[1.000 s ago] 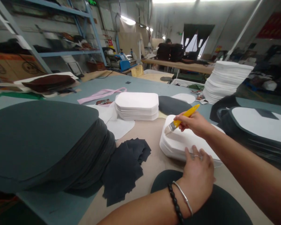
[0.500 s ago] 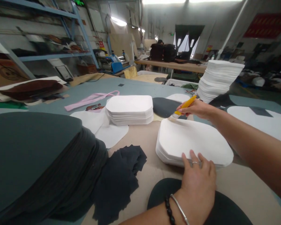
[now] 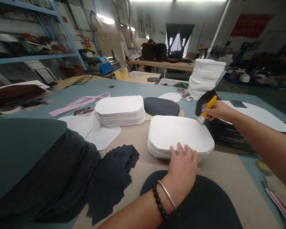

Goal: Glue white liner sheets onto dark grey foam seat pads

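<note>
A stack of white sheets with cut corners [image 3: 178, 133] lies in front of me on brown paper. On its near edge rests my left hand [image 3: 183, 167], fingers spread, with a ring and two bracelets. My right hand [image 3: 213, 111] grips the yellow handle of a paintbrush [image 3: 208, 108]. The brush's bristles touch the top sheet near its far right edge. Below my left hand lies a dark rounded panel [image 3: 205, 203], partly covered by the wrist and forearm.
A second white stack [image 3: 120, 109] stands to the left, beside a dark oval piece [image 3: 160, 106]. Dark square scraps [image 3: 109, 181] and a tall pile of dark panels [image 3: 26, 159] fill the near left. A high white pile [image 3: 206, 78] stands at the back right.
The brush in my right hand has moved rightward along the far edge of the top sheet. My left hand stays on the near edge. The whole view has shifted as the head turned right.
</note>
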Demonstrator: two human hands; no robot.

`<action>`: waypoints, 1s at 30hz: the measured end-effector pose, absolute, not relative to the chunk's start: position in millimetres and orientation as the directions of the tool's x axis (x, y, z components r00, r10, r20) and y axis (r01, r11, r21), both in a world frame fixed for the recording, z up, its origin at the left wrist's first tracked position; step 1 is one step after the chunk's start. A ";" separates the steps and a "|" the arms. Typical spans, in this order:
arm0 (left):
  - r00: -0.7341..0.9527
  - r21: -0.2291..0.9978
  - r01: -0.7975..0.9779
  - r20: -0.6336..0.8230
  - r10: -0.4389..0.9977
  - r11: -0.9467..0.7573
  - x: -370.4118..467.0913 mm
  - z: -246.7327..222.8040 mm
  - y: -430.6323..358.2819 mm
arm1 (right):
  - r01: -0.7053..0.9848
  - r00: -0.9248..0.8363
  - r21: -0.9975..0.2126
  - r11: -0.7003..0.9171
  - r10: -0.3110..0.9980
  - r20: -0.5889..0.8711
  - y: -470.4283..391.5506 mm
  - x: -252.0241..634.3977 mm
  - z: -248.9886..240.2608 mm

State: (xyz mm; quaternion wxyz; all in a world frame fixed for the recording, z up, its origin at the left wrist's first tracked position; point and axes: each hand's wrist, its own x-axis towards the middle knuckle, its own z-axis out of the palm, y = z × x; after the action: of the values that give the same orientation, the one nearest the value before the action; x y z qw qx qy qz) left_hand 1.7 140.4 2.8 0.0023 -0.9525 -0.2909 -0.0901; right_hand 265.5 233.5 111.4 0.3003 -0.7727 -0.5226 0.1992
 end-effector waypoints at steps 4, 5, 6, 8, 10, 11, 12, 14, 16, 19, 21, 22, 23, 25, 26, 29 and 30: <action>0.818 0.043 0.555 0.151 0.555 -0.831 1.7 6.8 137.6 | 0.778 0.423 -0.539 -0.323 0.904 0.068 193.0 251.4 105.2; 0.821 0.045 0.551 0.147 0.551 -0.833 1.1 9.1 137.4 | 0.797 0.424 -0.509 -0.325 0.901 0.087 180.8 246.6 103.8; 0.825 0.050 0.545 0.145 0.546 -0.837 0.1 12.5 138.4 | 0.814 0.420 -0.482 -0.323 0.901 0.107 168.2 241.4 102.6; 0.839 0.081 0.520 0.139 0.526 -0.850 -2.1 23.9 147.6 | 0.845 0.402 -0.437 -0.307 0.905 0.142 143.4 229.9 101.3; 0.857 0.160 0.484 0.112 0.503 -0.860 -3.8 42.0 169.5 | 0.870 0.363 -0.413 -0.269 0.917 0.167 122.8 215.9 101.8; 0.861 0.222 0.474 0.088 0.502 -0.852 -4.2 52.6 185.2 | 0.879 0.335 -0.410 -0.242 0.926 0.172 115.6 207.3 102.4; 0.869 0.300 0.465 0.024 0.494 -0.833 -4.4 63.3 203.0 | 0.887 0.304 -0.411 -0.212 0.937 0.174 110.9 197.3 103.1; 0.878 0.503 0.471 -0.191 0.438 -0.725 -4.3 82.0 240.0 | 0.880 0.194 -0.465 -0.098 0.967 0.163 110.3 172.8 103.2; 0.859 0.686 0.507 -0.353 0.371 -0.522 -4.4 93.5 270.1 | 0.795 0.013 -0.600 0.093 0.986 0.169 119.8 144.2 100.4; 0.846 0.775 0.524 -0.429 0.317 -0.352 -4.4 96.9 291.1 | 0.568 -0.182 -0.773 0.284 0.959 0.218 142.3 110.0 91.9; 0.846 0.780 0.524 -0.430 0.314 -0.343 -4.0 94.3 292.4 | 0.524 -0.206 -0.804 0.282 0.958 0.201 153.1 106.6 86.3; 0.847 0.780 0.522 -0.428 0.316 -0.345 -3.8 93.0 291.2 | 0.525 -0.207 -0.812 0.254 0.964 0.167 155.1 113.1 84.1; 0.847 0.780 0.522 -0.425 0.320 -0.346 -3.6 91.9 289.5 | 0.534 -0.206 -0.818 0.212 0.971 0.118 154.3 124.7 82.5; 0.845 0.776 0.523 -0.421 0.329 -0.351 -3.0 90.7 285.6 | 0.565 -0.156 -0.819 0.104 0.988 0.017 144.1 159.5 81.9; 0.844 0.767 0.526 -0.419 0.334 -0.368 -2.6 90.3 283.5 | 0.587 -0.103 -0.808 0.046 0.994 -0.018 135.6 179.7 82.9; 0.871 0.668 0.490 -0.355 0.340 -0.560 0.8 87.4 273.6 | 0.656 0.106 -0.753 -0.043 0.994 0.035 106.5 233.2 90.1; 0.882 0.591 0.472 -0.314 0.352 -0.654 2.9 85.6 268.9 | 0.671 0.156 -0.740 -0.054 0.985 0.070 99.0 245.0 93.4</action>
State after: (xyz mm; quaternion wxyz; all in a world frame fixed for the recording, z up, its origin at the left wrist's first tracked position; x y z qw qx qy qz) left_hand 2.9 268.9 85.6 -0.3481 -0.9053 -0.2275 0.0861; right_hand 245.0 99.0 93.4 0.3289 -0.6854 -0.6040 0.2390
